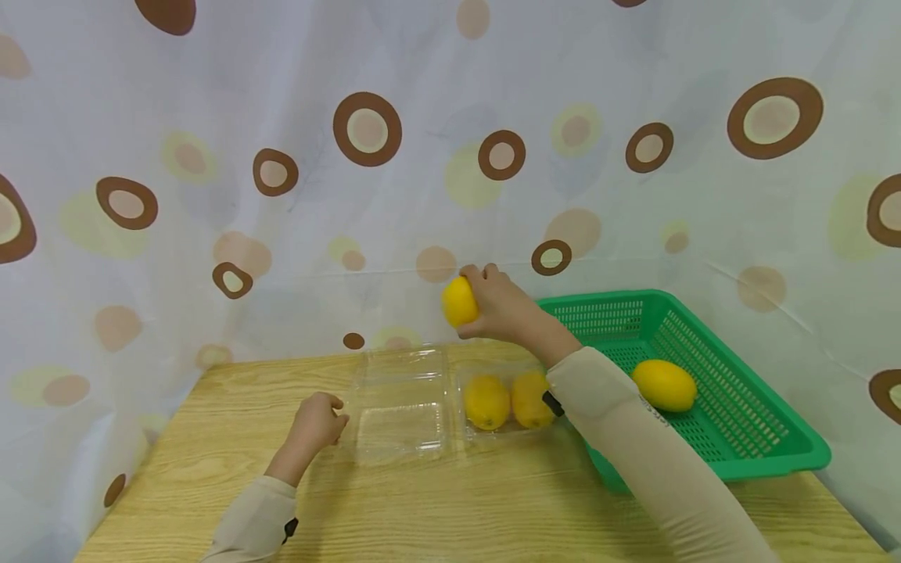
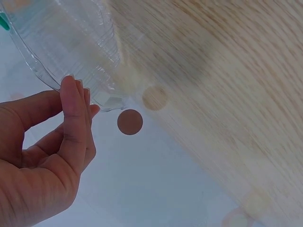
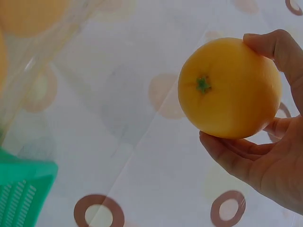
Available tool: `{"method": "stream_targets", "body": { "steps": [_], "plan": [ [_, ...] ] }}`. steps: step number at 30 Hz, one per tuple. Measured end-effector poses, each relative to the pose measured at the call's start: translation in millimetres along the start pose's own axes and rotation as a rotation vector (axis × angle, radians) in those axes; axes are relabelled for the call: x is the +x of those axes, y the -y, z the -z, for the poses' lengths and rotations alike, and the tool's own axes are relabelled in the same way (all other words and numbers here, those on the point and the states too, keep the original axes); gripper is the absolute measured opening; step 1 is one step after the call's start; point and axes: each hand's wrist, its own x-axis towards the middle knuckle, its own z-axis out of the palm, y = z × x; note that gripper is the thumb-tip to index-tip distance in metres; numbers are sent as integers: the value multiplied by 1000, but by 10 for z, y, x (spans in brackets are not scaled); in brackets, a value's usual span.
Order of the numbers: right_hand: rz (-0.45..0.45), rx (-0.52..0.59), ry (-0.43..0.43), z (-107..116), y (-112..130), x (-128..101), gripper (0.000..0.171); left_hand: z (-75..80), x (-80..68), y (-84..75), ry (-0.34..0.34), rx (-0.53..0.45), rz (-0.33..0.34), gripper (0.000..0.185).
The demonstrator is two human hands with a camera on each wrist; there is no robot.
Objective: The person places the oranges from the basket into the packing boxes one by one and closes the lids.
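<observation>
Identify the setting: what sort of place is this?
Likely a staged tabletop recording spot, though a room at home is possible: a wood-grain table against a patterned sheet, with a green basket on it.

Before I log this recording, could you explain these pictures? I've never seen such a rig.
No machine here: a person works with two bare hands. The wide picture comes from a camera on the head, the close ones from a camera on each wrist. On the wooden table are an opened clear plastic container with two yellow fruits in it and a green basket with a third fruit. The right hand holds a fourth fruit in the air. The left hand is at the container's edge; whether it pinches it, I can't tell.
</observation>
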Motion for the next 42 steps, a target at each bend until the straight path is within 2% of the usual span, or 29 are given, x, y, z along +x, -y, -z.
{"method": "stream_targets", "body": {
  "steps": [9,15,30,42],
  "plan": [
    [62,9,41,-250,258,40,80,0,5,-2,5,-4,5,33],
    [43,61,94,-416,374,-4,79,-11,22,6,-1,4,-2,33],
    [80,155,192,-1039,538,-54,79,6,24,-16,-10,10,-3,33],
    [6,98,248,-1447,630,-91,83,-3,5,15,-6,17,0,33]
  ]
}}
